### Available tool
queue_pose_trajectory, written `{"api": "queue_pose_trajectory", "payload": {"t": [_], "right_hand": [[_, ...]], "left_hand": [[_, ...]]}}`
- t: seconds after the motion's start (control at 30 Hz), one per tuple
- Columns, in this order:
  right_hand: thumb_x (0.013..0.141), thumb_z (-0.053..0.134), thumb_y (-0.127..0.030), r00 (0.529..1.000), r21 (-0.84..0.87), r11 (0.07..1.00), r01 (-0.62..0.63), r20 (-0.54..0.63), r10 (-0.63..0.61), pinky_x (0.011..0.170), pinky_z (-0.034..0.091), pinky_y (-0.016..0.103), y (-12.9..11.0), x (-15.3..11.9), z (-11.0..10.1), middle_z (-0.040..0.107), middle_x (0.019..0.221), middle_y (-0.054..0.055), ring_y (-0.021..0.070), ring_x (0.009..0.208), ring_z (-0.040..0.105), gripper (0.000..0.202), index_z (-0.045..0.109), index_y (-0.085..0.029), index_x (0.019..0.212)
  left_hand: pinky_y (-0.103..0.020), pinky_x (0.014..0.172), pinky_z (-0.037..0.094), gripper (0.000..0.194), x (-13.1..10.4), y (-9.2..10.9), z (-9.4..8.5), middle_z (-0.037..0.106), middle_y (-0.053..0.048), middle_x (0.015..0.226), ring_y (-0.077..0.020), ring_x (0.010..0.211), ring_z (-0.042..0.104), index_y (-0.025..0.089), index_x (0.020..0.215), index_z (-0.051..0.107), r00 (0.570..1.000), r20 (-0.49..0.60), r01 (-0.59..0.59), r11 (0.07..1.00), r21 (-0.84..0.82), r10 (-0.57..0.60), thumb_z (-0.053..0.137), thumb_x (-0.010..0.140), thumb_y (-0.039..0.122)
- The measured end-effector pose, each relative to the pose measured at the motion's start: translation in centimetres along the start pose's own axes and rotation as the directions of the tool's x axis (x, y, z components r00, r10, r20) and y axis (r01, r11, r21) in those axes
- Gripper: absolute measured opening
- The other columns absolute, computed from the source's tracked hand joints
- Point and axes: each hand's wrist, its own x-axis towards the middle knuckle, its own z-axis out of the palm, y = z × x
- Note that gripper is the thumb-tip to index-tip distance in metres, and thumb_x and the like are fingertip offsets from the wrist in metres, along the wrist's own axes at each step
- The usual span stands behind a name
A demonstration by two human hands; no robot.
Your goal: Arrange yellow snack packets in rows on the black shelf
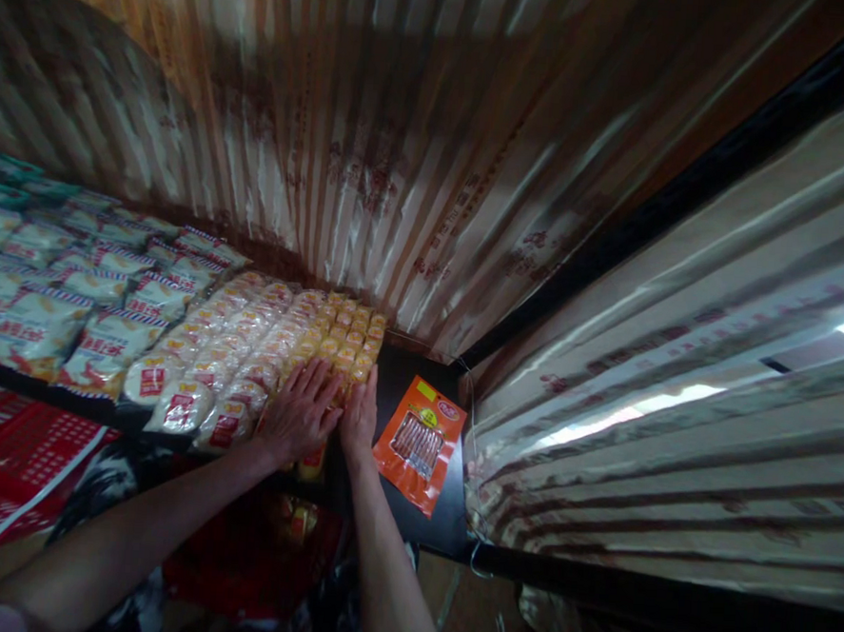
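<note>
Evidently, the left hand lies palm down, its fingers nearly straight, slightly parted and pointing toward one o'clock, touching the tops of small, golden-yellow wrapped packets; it pinches none of them. The right hand stands more on edge, its fingers extended and pressed together toward twelve o'clock along the block's three o'clock side. That packed block sits at twelve o'clock from both hands, on a black desk. For neat handling, I judge, the right palm should serve as a straight wall while the left fingers press lightly and evenly; uneven force could tip or crush the rows. Farther out, round, white, clear-wrapped packets with red labels lie at nine o'clock, a flat orange plastic pouch at three, and a red perforated plastic basket at eight.
</note>
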Motion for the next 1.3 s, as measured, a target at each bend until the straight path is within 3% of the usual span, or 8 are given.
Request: {"api": "queue_pose_trajectory", "payload": {"t": [0.27, 0.5, 0.63, 0.9, 1.13, 1.3], "right_hand": [[0.094, 0.021, -0.05, 1.0, -0.075, 0.997, -0.004, -0.011, 0.004, 0.113, 0.021, 0.046, -0.2, 0.1, -0.6, 0.021, 0.152, 0.015, 0.0218, 0.141, 0.019, 0.066, 0.019, -0.009, 0.146], [0.093, 0.022, -0.052, 0.998, -0.203, 0.977, 0.06, 0.015, -0.059, 0.112, 0.022, 0.047, -0.5, 1.3, -1.2, 0.021, 0.152, 0.016, 0.0244, 0.141, 0.015, 0.067, 0.025, -0.009, 0.145], [0.095, 0.023, -0.047, 0.995, -0.157, 0.984, 0.09, 0.064, -0.081, 0.113, 0.021, 0.046, -0.4, 1.5, -0.9, 0.022, 0.153, 0.012, 0.0205, 0.142, 0.015, 0.061, 0.021, -0.013, 0.146], [0.095, 0.022, -0.046, 0.996, -0.108, 0.991, 0.083, 0.028, -0.08, 0.113, 0.022, 0.043, -1.0, 1.2, -0.3, 0.026, 0.151, 0.011, 0.019, 0.14, 0.022, 0.06, 0.021, -0.014, 0.145], [0.09, 0.022, -0.057, 0.995, -0.014, 0.996, -0.091, 0.041, 0.091, 0.114, 0.017, 0.045, -1.0, 2.6, -2.0, 0.02, 0.153, 0.011, 0.0208, 0.141, 0.018, 0.072, 0.017, -0.012, 0.147], [0.09, 0.021, -0.06, 0.989, 0.048, 0.992, -0.114, 0.097, 0.109, 0.114, 0.016, 0.041, -0.8, 4.3, -2.6, 0.021, 0.153, 0.011, 0.0195, 0.141, 0.018, 0.075, 0.019, -0.012, 0.147]], "left_hand": [[-0.049, 0.111, 0.026, 0.047, 0.2, -0.1, -0.5, 0.044, -0.014, 0.141, -0.0287, 0.133, 0.037, 0.018, 0.13, 0.05, 1.0, -0.005, 0.012, 1.0, -0.018, -0.012, 0.043, 0.088, 0.039], [-0.05, 0.109, 0.027, 0.047, 2.6, -1.7, -0.8, 0.044, -0.015, 0.141, -0.0316, 0.134, 0.034, 0.015, 0.13, 0.05, 0.997, -0.021, 0.08, 0.997, 0.013, -0.079, 0.039, 0.091, 0.038], [-0.048, 0.108, 0.028, 0.047, 3.5, -2.7, 0.0, 0.044, -0.012, 0.141, -0.0302, 0.134, 0.034, 0.018, 0.13, 0.051, 0.991, 0.021, 0.13, 0.991, 0.031, -0.131, 0.037, 0.09, 0.039], [-0.049, 0.11, 0.024, 0.048, 3.1, -2.9, 1.1, 0.04, -0.012, 0.144, -0.029, 0.136, 0.03, 0.016, 0.132, 0.048, 0.991, 0.052, 0.119, 0.992, 0.042, -0.121, 0.037, 0.09, 0.038], [-0.046, 0.111, 0.025, 0.05, 4.6, -3.1, 0.0, 0.044, -0.008, 0.143, -0.027, 0.136, 0.032, 0.022, 0.135, 0.046, 0.983, 0.065, 0.171, 0.985, 0.014, -0.172, 0.033, 0.091, 0.041], [-0.045, 0.112, 0.023, 0.052, 6.1, -3.9, 0.9, 0.038, -0.007, 0.147, -0.0248, 0.138, 0.028, 0.022, 0.137, 0.043, 0.973, 0.142, 0.177, 0.983, 0.036, -0.181, 0.025, 0.093, 0.043]]}}
